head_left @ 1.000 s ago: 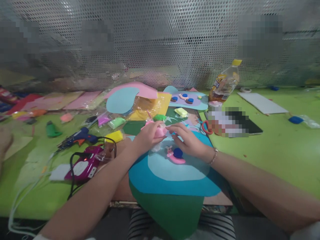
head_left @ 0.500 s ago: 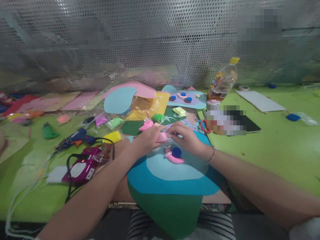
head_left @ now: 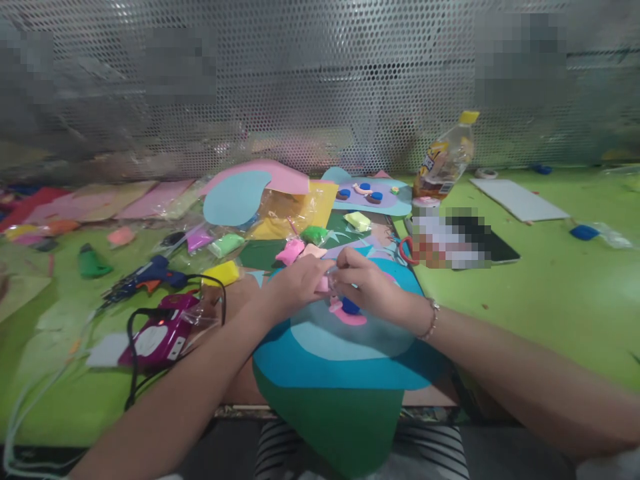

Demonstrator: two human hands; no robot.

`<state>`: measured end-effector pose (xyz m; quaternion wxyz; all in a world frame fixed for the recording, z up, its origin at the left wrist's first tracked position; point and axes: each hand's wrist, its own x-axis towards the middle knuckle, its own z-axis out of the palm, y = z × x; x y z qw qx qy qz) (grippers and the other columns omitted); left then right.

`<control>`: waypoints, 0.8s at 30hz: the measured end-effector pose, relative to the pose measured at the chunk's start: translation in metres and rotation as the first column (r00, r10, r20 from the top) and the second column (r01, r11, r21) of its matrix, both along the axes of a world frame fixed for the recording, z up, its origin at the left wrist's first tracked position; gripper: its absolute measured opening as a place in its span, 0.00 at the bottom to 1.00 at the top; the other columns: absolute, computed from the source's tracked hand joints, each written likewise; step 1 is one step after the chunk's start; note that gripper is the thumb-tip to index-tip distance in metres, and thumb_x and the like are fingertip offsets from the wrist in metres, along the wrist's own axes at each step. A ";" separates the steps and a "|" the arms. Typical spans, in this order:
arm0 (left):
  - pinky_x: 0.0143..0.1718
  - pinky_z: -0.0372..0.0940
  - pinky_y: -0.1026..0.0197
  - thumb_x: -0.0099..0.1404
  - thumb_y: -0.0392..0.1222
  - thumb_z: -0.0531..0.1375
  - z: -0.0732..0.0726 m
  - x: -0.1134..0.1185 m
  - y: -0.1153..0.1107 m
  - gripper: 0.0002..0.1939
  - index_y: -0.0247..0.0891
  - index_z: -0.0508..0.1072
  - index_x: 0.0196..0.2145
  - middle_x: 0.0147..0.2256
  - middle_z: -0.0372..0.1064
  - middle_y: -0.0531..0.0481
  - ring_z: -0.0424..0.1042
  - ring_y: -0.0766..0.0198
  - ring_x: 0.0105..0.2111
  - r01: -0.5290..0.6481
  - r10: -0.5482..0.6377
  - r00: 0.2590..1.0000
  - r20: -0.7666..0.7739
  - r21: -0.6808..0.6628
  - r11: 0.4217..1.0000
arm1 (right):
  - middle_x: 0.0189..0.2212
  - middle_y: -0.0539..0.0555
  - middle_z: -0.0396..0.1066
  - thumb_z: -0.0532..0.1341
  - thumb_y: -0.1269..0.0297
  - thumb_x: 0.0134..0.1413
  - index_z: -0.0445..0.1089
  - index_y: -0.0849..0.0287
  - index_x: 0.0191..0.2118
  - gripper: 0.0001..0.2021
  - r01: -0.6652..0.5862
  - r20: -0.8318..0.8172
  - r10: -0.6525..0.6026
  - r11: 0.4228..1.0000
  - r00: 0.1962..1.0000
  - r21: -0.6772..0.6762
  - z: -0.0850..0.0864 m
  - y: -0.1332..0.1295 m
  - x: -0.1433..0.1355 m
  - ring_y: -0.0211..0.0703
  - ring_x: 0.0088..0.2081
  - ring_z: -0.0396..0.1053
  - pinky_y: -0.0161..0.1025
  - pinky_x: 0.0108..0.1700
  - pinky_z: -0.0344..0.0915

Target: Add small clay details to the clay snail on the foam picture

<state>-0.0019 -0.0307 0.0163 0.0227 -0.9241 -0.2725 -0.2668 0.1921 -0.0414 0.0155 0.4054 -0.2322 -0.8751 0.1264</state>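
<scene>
Together, the left hand [head_left: 304,285] and right hand [head_left: 367,285], fingers curled nearly closed, pinch a small pink clay packet in clear plastic [head_left: 323,285] above the rounded light-blue paper sheet [head_left: 360,343], near the table's front edge.

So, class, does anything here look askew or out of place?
The green paper under the blue sheet overhangs the table at the front, reaching over the lap. The bottle appears to lean right, though the camera's angle may cause that. I see no obvious spill.
</scene>
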 end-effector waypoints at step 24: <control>0.33 0.65 0.62 0.66 0.56 0.50 0.003 -0.008 0.008 0.21 0.33 0.67 0.39 0.32 0.72 0.46 0.72 0.61 0.33 -0.067 0.062 0.998 0.034 0.169 0.983 | 0.35 0.55 0.61 0.55 0.71 0.61 0.69 0.56 0.46 0.10 0.073 -0.074 -0.062 0.985 0.995 0.158 -0.008 0.009 0.011 0.40 0.38 0.63 0.38 0.34 0.67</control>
